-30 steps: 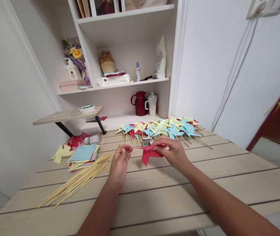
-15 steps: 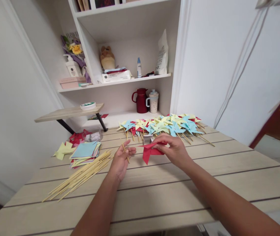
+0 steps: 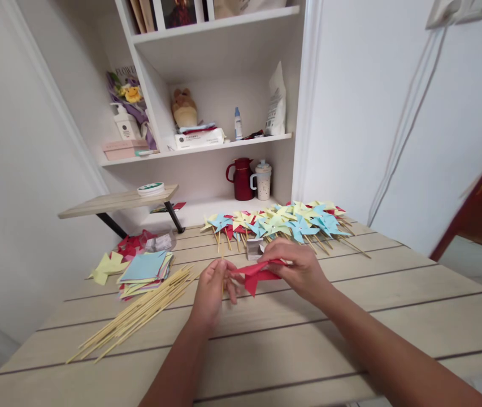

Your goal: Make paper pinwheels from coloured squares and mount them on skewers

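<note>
My left hand is closed on a thin wooden stick, which stands nearly upright between thumb and fingers. My right hand pinches a red paper pinwheel by its folded blades, in front of me above the table. The pinwheel's left tip reaches the fingers of my left hand; whether they touch it I cannot tell. Behind the pinwheel stands a small open box. To the left of my left hand lies a bundle of wooden sticks.
Finished pinwheels in yellow, blue and red lie along the back of the table. At left are a stack of coloured paper squares, a yellow paper pinwheel and a small raised shelf. A red jug and a cup stand behind.
The stick in my left hand has gone from slanted to nearly upright, and the fingers have closed more around it. The red pinwheel and my left hand have come together.
</note>
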### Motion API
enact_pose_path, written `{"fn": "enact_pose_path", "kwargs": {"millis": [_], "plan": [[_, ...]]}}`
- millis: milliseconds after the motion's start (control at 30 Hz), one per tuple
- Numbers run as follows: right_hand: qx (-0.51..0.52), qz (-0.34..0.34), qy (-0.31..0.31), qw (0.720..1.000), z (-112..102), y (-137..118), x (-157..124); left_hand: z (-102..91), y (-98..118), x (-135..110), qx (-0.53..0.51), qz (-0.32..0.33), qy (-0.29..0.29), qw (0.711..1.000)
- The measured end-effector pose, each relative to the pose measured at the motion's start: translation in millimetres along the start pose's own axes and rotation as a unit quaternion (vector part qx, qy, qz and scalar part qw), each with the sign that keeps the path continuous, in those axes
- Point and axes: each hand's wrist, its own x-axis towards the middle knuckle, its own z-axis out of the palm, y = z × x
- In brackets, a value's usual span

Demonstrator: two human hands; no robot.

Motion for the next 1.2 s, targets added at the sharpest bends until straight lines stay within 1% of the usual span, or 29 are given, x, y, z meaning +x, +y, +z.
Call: {"fn": "enact_pose_path", "kwargs": {"millis": [167,233,333,500,667,800,867,1000,1200], "plan": [[-0.003,-0.075,0.003,0.997,3,-8,1,6.4,2,-6,0.074,-0.029,-0.013,0.997],[-0.003,-0.103,0.004,0.995,4,-10,1,9.9,4,-9,0.093,-0.019,-0.017,0.995],[-0.009,-0.125,0.016,0.992,5,-12,0,13.7,5,-12,0.132,0.028,-0.028,0.990],[-0.022,-0.132,0.030,0.991,3,-14,1,13.9,5,-14,0.178,0.099,-0.042,0.978],[-0.036,-0.134,0.028,0.990,2,-15,1,12.2,7,-14,0.238,0.156,-0.035,0.958],[-0.044,-0.149,0.025,0.988,2,-15,1,10.8,8,-12,0.278,0.215,-0.017,0.936],[-0.047,-0.156,0.028,0.986,3,-16,1,9.7,8,-12,0.289,0.229,-0.001,0.930],[-0.061,-0.162,0.036,0.984,3,-16,1,8.7,8,-12,0.277,0.233,0.037,0.931],[-0.090,-0.186,0.025,0.978,2,-15,-1,12.3,12,-17,0.259,0.257,0.090,0.927]]}}
